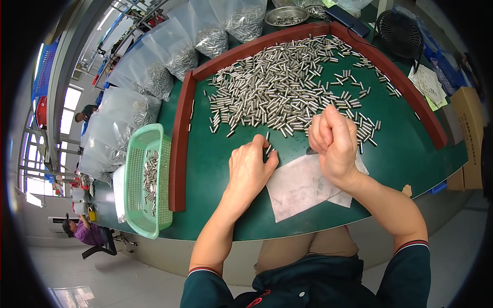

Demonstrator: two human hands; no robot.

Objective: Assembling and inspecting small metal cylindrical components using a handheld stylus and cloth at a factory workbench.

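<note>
A wide heap of short, shiny metal pins [277, 82] lies on the green tabletop [215, 169]. At its near edge is my left hand [248, 167], its fingers curled and a couple of metal pins [268, 145] between thumb and forefinger. To the right, my right hand [336, 143] is raised in a closed fist, thumb uppermost. A small dark piece [310, 151] shows just below its curled fingers; what the fist holds is hidden. Under and beside that hand lies a smudged white cloth or paper sheet [292, 192].
Dark red wooden rails [179, 138] border the heap. A green plastic basket [168, 195] with more pins stands left of them. Clear bags of pins [179, 56] line the far left; a metal bowl [269, 18] and a black fan [399, 33] are at the back. Two people are farther left.
</note>
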